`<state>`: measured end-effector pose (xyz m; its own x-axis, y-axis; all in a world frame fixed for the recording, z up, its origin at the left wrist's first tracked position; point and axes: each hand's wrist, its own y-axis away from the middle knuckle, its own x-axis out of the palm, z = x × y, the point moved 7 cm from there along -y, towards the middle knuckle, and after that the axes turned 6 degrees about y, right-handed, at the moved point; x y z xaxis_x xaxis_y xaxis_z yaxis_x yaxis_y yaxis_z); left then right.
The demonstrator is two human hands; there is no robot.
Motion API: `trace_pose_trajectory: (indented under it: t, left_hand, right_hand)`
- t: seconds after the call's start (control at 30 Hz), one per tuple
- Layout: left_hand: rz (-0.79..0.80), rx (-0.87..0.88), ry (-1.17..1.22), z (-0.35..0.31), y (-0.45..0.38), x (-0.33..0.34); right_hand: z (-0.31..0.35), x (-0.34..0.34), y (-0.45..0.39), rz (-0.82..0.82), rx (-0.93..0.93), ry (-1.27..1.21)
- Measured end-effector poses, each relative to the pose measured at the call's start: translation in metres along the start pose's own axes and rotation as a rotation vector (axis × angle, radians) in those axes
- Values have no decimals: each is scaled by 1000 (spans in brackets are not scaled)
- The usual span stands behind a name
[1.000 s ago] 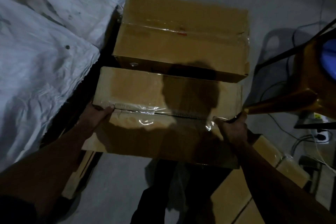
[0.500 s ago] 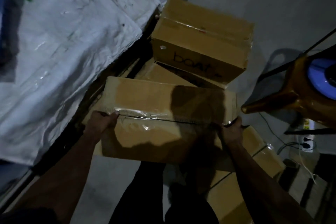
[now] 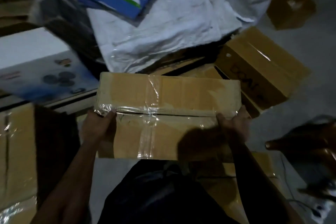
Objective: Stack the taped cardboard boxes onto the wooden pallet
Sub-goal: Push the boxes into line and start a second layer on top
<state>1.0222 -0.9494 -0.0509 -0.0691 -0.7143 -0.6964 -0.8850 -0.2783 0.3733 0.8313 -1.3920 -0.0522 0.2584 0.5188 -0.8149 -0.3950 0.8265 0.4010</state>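
I hold the taped box (image 3: 168, 112) crosswise; left hand (image 3: 99, 127) and right hand (image 3: 234, 126) grasp its ends, fingers curled (equally near); the stacked box (image 3: 261, 71) lies ahead-right.

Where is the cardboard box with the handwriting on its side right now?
In the head view the handwritten cardboard box sits at upper right, just beyond the right end of the taped box that both hands hold, beside the white sheet.
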Motion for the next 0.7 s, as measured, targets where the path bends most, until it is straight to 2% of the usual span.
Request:
trace_pose_trajectory:
  t: [0.13,0.33,0.5,0.7]
  left_hand:
    - [-166,-146,-15,73,23,-81]
    - [-346,-313,147,201,42,-177]
    - [-500,-507,170,303,55,-250]
    - [-598,-670,221,396,74,-311]
  right_hand:
    - [61,25,42,0,-221,80]
    - [157,111,130,58,-549,129]
    - [230,210,213,156,-724,283]
    - [300,305,307,268,-913,391]
